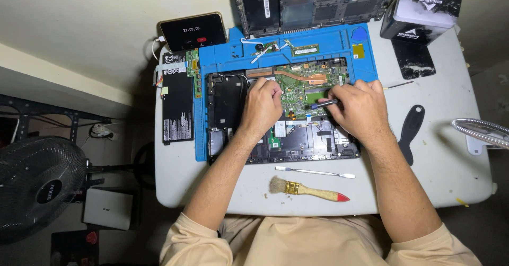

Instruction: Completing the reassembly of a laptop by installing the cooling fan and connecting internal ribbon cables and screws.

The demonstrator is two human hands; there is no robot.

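An opened laptop base [228, 107] lies on a blue work mat [328, 41], its green circuit board [299, 86] and copper heat pipe exposed. My left hand [262, 107] rests curled on the base just left of the board, with nothing visible in it. My right hand [358, 107] grips a thin screwdriver [324, 104] with a blue-grey shaft, its tip pointing left onto the board's lower right part.
A flat black battery [177, 104] lies left of the mat, a phone [193, 31] stands behind it. Near the front edge lie a metal spudger [315, 171] and a wooden brush [310, 190]. A black pry tool [411, 131], a black box [421, 14], the laptop's removed cover [313, 1] and a fan [37, 186] surround the table.
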